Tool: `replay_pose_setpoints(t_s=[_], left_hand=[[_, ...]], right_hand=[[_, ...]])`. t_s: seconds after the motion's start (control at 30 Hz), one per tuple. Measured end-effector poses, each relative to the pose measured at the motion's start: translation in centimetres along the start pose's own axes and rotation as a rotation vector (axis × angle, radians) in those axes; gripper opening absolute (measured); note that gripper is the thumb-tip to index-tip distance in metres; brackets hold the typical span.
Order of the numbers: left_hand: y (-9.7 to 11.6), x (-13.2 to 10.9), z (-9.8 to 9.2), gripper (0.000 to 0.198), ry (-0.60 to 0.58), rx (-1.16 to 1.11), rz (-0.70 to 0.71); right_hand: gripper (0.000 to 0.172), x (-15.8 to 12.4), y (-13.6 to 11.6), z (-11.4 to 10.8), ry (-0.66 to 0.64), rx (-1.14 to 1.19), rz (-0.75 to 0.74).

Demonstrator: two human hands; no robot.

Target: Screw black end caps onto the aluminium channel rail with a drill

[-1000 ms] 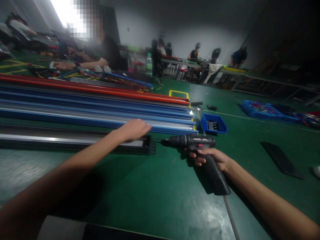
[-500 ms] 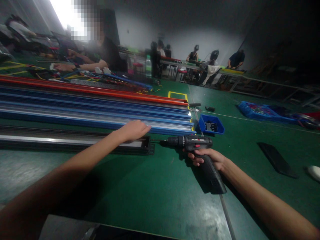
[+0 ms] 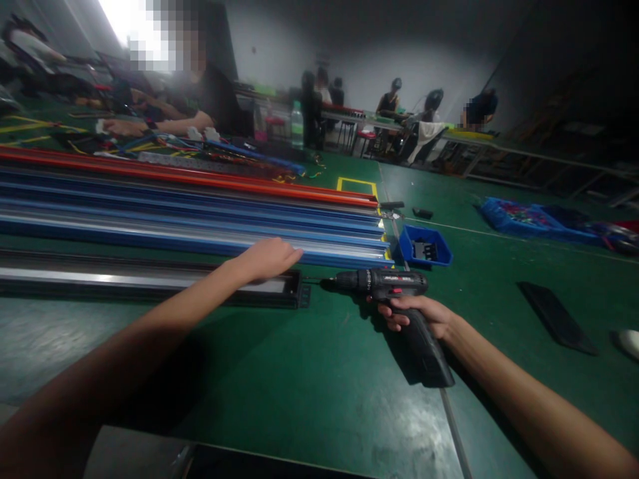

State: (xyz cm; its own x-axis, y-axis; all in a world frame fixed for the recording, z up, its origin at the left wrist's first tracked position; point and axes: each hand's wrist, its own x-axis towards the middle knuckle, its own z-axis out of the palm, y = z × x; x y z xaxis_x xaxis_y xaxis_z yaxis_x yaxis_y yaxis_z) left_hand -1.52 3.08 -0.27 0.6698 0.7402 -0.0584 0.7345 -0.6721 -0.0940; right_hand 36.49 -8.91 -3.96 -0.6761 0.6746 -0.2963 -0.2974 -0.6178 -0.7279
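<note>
My right hand is wrapped round the grip of a black cordless drill. The drill lies level, and its bit points left at the end cap of a long black rail on the green table. My left hand rests on top of that rail near its right end, fingers curled down over the far edge and pressing on it.
Behind the black rail lie several long blue rails and an orange one. A small blue bin with parts stands right of them. A flat black strip lies at right. A person works at the far left, others sit farther back.
Almost nothing has moved. Both hands, the drill and the rail keep their places; only the camera view shifts slightly.
</note>
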Motion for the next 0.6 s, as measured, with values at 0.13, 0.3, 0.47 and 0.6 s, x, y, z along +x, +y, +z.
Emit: replay_pose_setpoints(t_s=[0.13, 0.3, 0.47, 0.6], left_hand=[[0.11, 0.03, -0.02, 0.062, 0.002, -0.007, -0.001], [0.27, 0.06, -0.12, 0.064, 0.006, -0.02, -0.01], [0.51, -0.03, -0.46, 0.061, -0.003, -0.038, -0.006], [0.5, -0.08, -0.48, 0.054, -0.004, -0.046, 0.006]], right_hand=[[0.023, -0.05, -0.1, 0.11, -0.008, -0.005, -0.003], [0.031, -0.09, -0.2, 0.41, 0.0, 0.003, 0.013], [0.031, -0.22, -0.22, 0.35, 0.008, -0.006, 0.011], [0.03, -0.26, -0.22, 0.26, 0.016, -0.001, 0.021]])
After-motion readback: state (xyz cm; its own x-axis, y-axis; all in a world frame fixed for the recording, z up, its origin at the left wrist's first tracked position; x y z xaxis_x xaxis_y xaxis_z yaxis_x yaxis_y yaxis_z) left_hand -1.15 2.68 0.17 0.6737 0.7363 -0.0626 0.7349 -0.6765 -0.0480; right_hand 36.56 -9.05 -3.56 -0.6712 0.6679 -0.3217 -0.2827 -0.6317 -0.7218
